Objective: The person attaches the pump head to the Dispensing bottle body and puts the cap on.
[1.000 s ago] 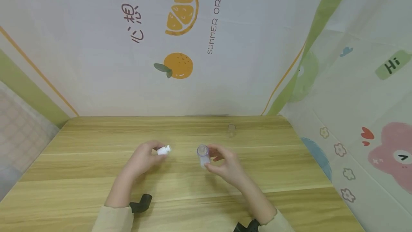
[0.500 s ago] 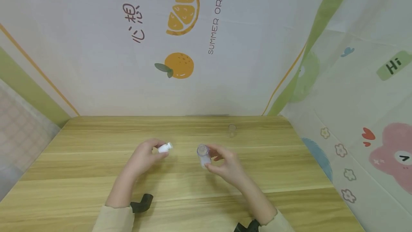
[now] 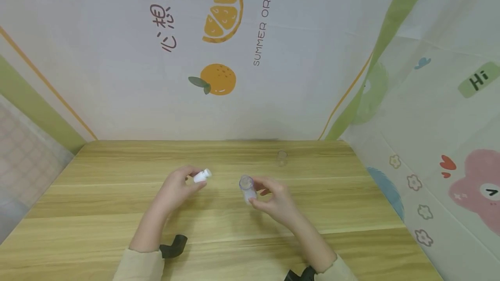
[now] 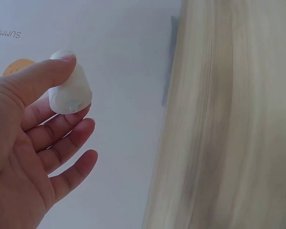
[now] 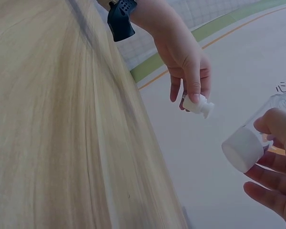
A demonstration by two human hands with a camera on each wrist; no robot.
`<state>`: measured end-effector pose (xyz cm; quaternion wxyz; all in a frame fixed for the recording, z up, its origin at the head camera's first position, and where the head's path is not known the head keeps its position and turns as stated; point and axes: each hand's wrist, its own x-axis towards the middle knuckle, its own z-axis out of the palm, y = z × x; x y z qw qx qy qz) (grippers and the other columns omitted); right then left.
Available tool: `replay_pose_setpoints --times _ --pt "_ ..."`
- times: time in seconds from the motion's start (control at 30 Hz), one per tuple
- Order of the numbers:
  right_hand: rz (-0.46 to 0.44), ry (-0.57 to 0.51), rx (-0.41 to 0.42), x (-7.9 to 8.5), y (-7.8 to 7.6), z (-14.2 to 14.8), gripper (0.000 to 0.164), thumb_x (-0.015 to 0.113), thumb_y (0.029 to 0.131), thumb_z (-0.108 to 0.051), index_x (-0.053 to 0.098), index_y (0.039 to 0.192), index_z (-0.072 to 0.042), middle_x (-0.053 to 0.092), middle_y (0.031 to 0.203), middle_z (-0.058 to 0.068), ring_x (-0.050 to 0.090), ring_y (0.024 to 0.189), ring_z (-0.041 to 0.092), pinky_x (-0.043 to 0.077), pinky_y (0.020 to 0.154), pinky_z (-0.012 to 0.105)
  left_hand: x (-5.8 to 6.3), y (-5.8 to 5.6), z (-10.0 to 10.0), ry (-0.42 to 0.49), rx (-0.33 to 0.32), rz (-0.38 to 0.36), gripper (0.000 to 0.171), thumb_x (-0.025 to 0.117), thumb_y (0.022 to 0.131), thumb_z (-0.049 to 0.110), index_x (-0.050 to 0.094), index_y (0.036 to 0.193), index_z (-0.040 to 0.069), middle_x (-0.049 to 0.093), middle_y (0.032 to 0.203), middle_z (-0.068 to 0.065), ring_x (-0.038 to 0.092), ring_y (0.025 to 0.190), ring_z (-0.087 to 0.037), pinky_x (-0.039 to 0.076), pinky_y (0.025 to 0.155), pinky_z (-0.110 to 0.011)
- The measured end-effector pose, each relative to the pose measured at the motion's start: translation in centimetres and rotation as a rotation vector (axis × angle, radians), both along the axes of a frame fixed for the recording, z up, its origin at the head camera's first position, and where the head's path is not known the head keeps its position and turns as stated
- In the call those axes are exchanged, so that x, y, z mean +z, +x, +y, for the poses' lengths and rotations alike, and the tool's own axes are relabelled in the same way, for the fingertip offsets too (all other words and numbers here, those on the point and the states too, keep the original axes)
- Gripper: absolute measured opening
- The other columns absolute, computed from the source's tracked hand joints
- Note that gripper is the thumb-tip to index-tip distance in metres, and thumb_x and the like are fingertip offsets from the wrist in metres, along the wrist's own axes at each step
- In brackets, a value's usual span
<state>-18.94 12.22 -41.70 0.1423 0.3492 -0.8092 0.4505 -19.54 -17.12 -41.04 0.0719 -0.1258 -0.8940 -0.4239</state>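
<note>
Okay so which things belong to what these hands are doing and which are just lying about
In use:
Small white plastic piece, held in the left hand
Clear cylindrical plastic-looking bottle with white lower part, held in the right hand

Just around, apparently:
Small clear round plastic-looking piece, untouched on the wood-grain table; possibly needed
White orange-printed cloth backdrop

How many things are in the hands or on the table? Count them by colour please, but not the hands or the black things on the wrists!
All white: 1 (little white piece, left hand)
See-through and white: 1 (bottle, right hand)
All see-through: 1 (small cup-shaped thing, table)
Total: 3
</note>
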Motion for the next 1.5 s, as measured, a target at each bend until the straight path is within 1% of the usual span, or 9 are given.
replay_pose_setpoints --times 0.1,0.3,0.53,0.7,0.9,1.07,1.2,1.33,1.5 --pt "0.003 0.004 -0.006 0.0 0.0 0.0 0.047 0.079 0.074 -0.001 0.063 0.118 -0.004 0.067 0.106 0.002 0.063 0.091 0.014 0.055 0.071 0.027 0.1 0.0 0.1 0.004 0.005 0.016 0.034 0.073 0.086 0.020 0.064 0.114 0.002 0.065 0.103 -0.004 0.056 0.100 -0.025 0.043 0.092 -0.050" --pt "0.009 0.016 -0.007 -0.1 0.0 0.1 0.047 0.080 0.074 -0.002 0.064 0.117 -0.004 0.067 0.106 0.002 0.063 0.092 0.014 0.055 0.071 0.028 0.2 0.1 0.3 0.020 0.017 0.018 0.035 0.073 0.086 0.022 0.064 0.114 0.002 0.065 0.104 -0.005 0.056 0.099 -0.024 0.044 0.091 -0.049" --pt "-0.005 0.056 -0.013 -0.1 0.0 0.1 0.044 0.080 0.075 -0.004 0.064 0.116 -0.003 0.066 0.106 0.002 0.062 0.094 0.013 0.054 0.074 0.027 0.3 0.1 0.5 0.033 0.016 0.028 0.035 0.073 0.087 0.022 0.064 0.114 0.001 0.064 0.102 -0.005 0.056 0.098 -0.023 0.045 0.090 -0.049" --pt "-0.018 0.079 -0.023 -0.1 0.0 0.2 0.043 0.080 0.075 -0.005 0.064 0.115 -0.002 0.066 0.105 0.002 0.061 0.094 0.012 0.053 0.075 0.026 0.3 0.0 0.9 0.068 0.014 0.042 0.036 0.073 0.087 0.020 0.064 0.115 0.000 0.064 0.099 -0.005 0.056 0.097 -0.023 0.045 0.089 -0.048" --pt "-0.008 0.084 -0.023 -0.1 -0.1 0.1 0.043 0.080 0.074 -0.004 0.064 0.114 -0.002 0.066 0.103 0.001 0.061 0.092 0.012 0.053 0.074 0.026 0.1 -0.1 1.3 0.109 0.020 0.049 0.036 0.073 0.086 0.019 0.064 0.114 -0.002 0.065 0.096 -0.005 0.057 0.096 -0.023 0.046 0.088 -0.048" --pt "-0.011 0.081 -0.030 -0.2 -0.1 0.1 0.043 0.080 0.074 -0.005 0.065 0.114 -0.003 0.066 0.103 0.000 0.061 0.091 0.011 0.053 0.074 0.026 0.4 0.1 1.6 0.144 0.043 0.029 0.033 0.074 0.086 0.017 0.064 0.112 -0.001 0.065 0.096 -0.005 0.058 0.095 -0.023 0.047 0.086 -0.046" --pt "-0.015 0.070 -0.033 -0.3 -0.1 0.1 0.044 0.080 0.073 -0.004 0.064 0.114 -0.003 0.066 0.103 0.001 0.061 0.090 0.011 0.054 0.074 0.028 0.6 0.2 1.7 0.177 0.065 -0.004 0.036 0.073 0.087 0.019 0.063 0.116 0.001 0.064 0.099 -0.006 0.057 0.097 -0.026 0.047 0.085 -0.046" --pt "-0.030 0.054 -0.031 -0.3 -0.1 0.1 0.044 0.079 0.073 -0.003 0.064 0.114 -0.003 0.066 0.106 0.001 0.062 0.089 0.011 0.054 0.074 0.028 0.7 0.3 1.9 0.228 0.077 -0.038 0.039 0.073 0.087 0.022 0.062 0.119 0.002 0.064 0.103 -0.007 0.057 0.099 -0.027 0.047 0.085 -0.046" --pt "-0.031 0.055 -0.029 -0.3 -0.1 0.1 0.043 0.079 0.074 -0.003 0.065 0.114 -0.004 0.065 0.108 0.000 0.062 0.089 0.010 0.053 0.074 0.027 0.9 0.3 2.1 0.295 0.081 -0.056 0.040 0.073 0.086 0.024 0.062 0.119 0.003 0.064 0.103 -0.008 0.057 0.099 -0.027 0.048 0.085 -0.044"
